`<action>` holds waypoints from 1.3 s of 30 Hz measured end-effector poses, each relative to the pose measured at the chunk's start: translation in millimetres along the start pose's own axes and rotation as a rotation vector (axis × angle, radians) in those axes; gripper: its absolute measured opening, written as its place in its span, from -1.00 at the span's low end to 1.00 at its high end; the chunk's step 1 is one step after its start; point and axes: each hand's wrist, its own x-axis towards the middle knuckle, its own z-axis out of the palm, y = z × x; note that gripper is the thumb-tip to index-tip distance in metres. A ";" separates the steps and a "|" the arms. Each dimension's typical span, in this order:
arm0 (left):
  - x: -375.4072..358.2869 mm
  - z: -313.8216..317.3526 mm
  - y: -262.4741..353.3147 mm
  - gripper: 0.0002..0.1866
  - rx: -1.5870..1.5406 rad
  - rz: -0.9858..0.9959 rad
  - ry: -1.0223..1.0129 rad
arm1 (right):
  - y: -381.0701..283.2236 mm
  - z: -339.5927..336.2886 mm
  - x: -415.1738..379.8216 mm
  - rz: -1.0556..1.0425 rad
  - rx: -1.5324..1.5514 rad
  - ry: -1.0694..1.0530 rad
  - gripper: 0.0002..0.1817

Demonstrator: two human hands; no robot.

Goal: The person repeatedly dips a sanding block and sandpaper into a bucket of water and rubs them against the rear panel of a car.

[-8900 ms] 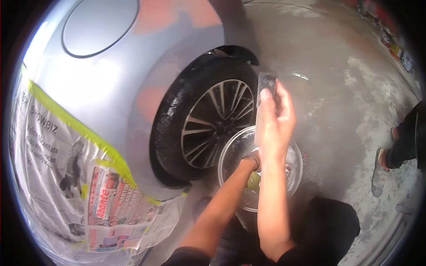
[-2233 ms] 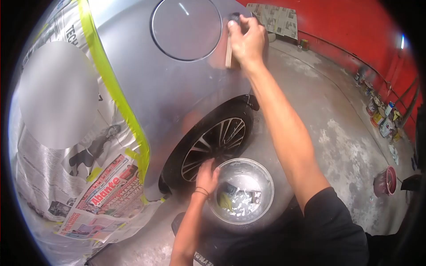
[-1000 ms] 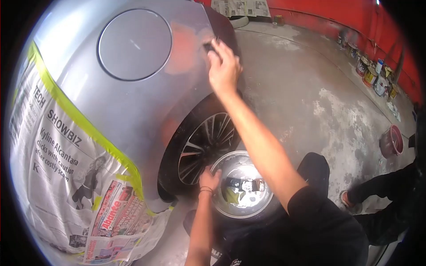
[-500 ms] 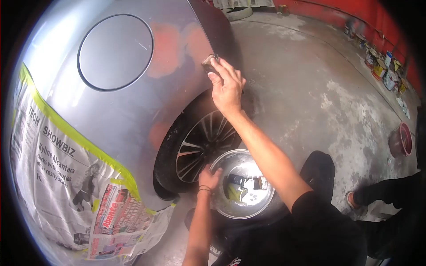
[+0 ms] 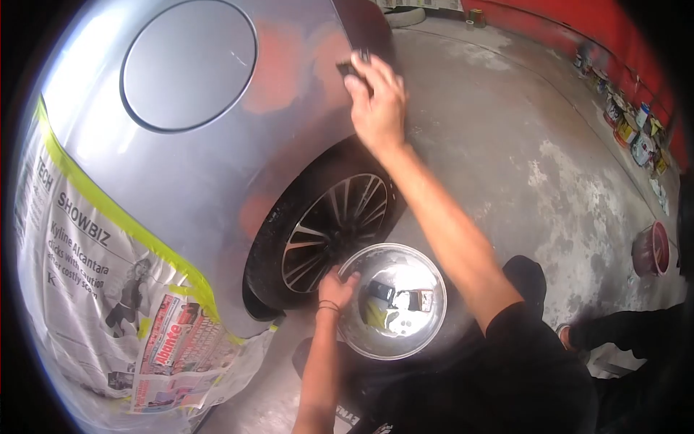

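My right hand (image 5: 377,105) pinches a small dark sanding pad (image 5: 347,69) at the edge of the grey car panel (image 5: 195,163), above the wheel arch. Reddish sanded-looking patches (image 5: 278,69) lie just left of it. My left hand (image 5: 338,289) is closed on the left rim of a shiny metal bowl (image 5: 394,353), thumb over the edge. Inside the bowl are a dark piece (image 5: 381,291) and a pale-topped block (image 5: 420,300), with what looks like water and bright reflections. The car wheel (image 5: 336,235) stands right behind the bowl.
Newspaper (image 5: 87,289) is fixed over the car's lower left with yellow-green tape (image 5: 130,228). Several paint cans (image 5: 627,132) line the red wall at right. A dark red bucket (image 5: 650,249) stands on the concrete floor (image 5: 477,166). Another person's leg (image 5: 622,333) shows at lower right.
My right hand has moved up a little along the panel edge with the pad. The view has shifted slightly. My left hand keeps its hold on the bowl rim.
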 end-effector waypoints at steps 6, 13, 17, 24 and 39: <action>1.7 -5.4 5.3 -0.35 -0.076 -0.025 -0.062 | -2.0 2.3 -16.4 -0.012 0.001 0.059 -0.60; 0.1 -3.5 2.9 -0.37 0.000 0.025 0.006 | -9.6 13.6 10.7 -0.031 -0.042 0.028 -0.61; -3.7 -6.2 4.4 -0.36 0.002 -0.023 -0.050 | -31.8 31.6 26.9 0.070 -0.022 0.051 -0.60; 0.5 -8.5 3.0 -0.37 -0.046 0.006 -0.063 | -80.4 17.3 13.9 -0.177 -0.134 -0.096 -0.57; -4.7 -10.4 9.7 -0.38 -0.124 -0.007 -0.074 | -83.7 36.3 49.9 -0.235 -0.138 -0.082 -0.55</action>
